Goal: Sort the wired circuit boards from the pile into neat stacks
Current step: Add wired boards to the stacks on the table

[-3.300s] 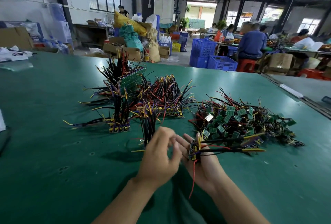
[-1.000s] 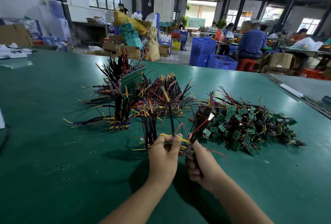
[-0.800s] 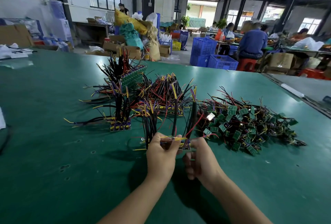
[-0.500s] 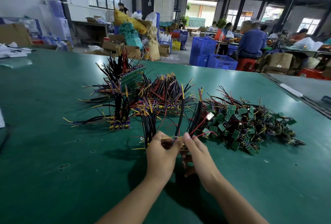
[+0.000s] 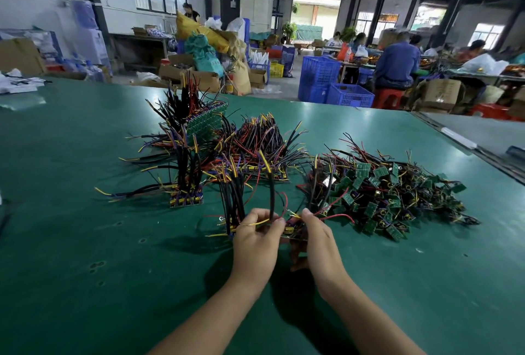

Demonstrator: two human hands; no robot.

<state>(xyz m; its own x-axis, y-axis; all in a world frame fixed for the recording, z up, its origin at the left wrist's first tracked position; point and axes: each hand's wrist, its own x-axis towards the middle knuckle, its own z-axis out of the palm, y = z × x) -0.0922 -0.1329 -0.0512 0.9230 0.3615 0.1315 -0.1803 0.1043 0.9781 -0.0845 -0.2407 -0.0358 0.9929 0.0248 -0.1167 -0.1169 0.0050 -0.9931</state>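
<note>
Though print blurs, left hand (image 5: 255,241) (right hand (image 5: 322,241) too) pinches board (image 5: 292,232).

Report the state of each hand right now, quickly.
Left hand: closed, pinching the wires of the wired circuit board.
Right hand: closed, gripping the same board.

My one camera rides on my head, wide-angle, facing forward and down over the green table (image 5: 85,269). My left hand (image 5: 255,244) and right hand (image 5: 321,244), both pinching a wired board (image 5: 293,232), sit close below it, mid-frame; the hall recedes beyond.
</note>
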